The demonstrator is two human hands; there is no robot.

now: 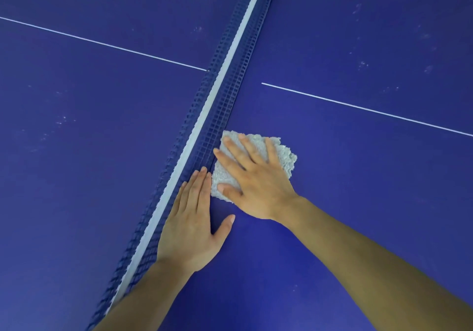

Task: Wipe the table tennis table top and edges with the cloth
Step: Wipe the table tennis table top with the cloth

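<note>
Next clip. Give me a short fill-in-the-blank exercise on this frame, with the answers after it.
The right hand presses flat on the ___.
The left hand lies on the blue table beside the net, holding ___.
The net's top band is ___.
Missing words: cloth; nothing; white.

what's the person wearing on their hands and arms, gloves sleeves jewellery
Nothing worn shows. The left hand and right hand are bare: no gloves, rings or watch. The left forearm and right forearm are bare to the frame edge, no sleeve in view. Nails are short and unpainted.
</note>
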